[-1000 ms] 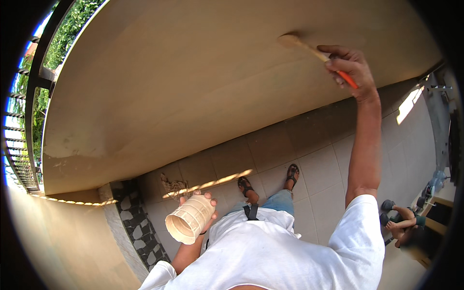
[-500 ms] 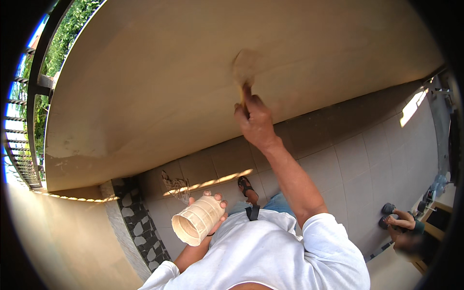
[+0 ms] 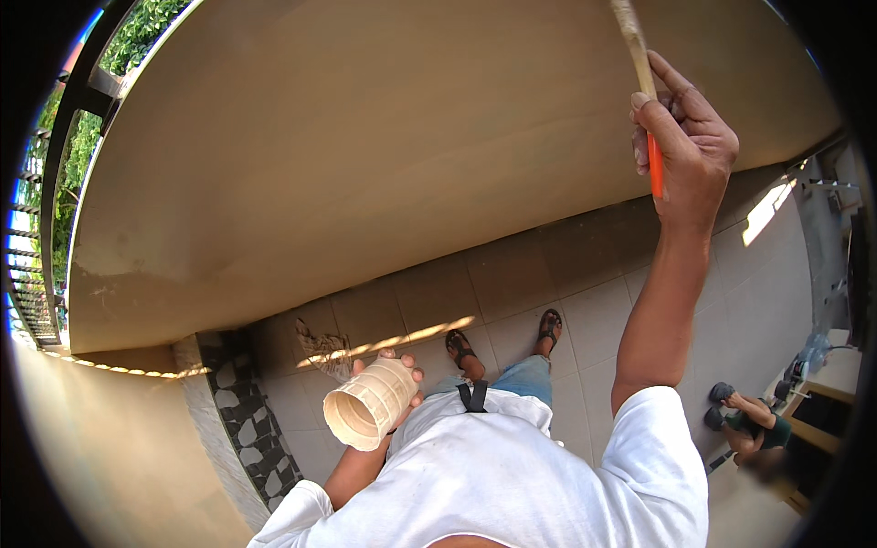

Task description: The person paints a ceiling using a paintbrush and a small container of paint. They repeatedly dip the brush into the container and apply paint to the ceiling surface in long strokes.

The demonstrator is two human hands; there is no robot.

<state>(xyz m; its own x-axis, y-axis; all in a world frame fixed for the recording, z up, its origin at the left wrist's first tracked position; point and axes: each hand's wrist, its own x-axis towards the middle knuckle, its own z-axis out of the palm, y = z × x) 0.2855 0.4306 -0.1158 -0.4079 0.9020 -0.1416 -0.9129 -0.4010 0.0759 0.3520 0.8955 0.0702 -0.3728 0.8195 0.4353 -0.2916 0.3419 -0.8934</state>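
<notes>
In my raised right hand (image 3: 683, 142), the fingers close round the handle of a paintbrush (image 3: 653, 151). Its lower end is bright orange and the part above is pale and paint-smeared; the top runs up to the picture's edge. Behind it stretches a beige wall (image 3: 365, 155); whether the brush touches it I cannot tell. My left hand (image 3: 402, 370) is wrapped round a cream plastic cup (image 3: 373, 397) with ribbed sides, held low in front of my body. The cup is tilted with its mouth toward the lower left, and its contents do not show clearly.
A crumpled, paint-stained rag or bag (image 3: 322, 352) lies on the tiled floor (image 3: 585, 333) near the wall's foot. Another person (image 3: 754, 425) sits at the lower right. A dark metal railing (image 3: 57, 183) stands at the far left, above a stone-patterned strip (image 3: 251, 425).
My right hand has swung up and to the right along the wall with the paintbrush. The left hand and cup stay almost in place. Both my feet now show.
</notes>
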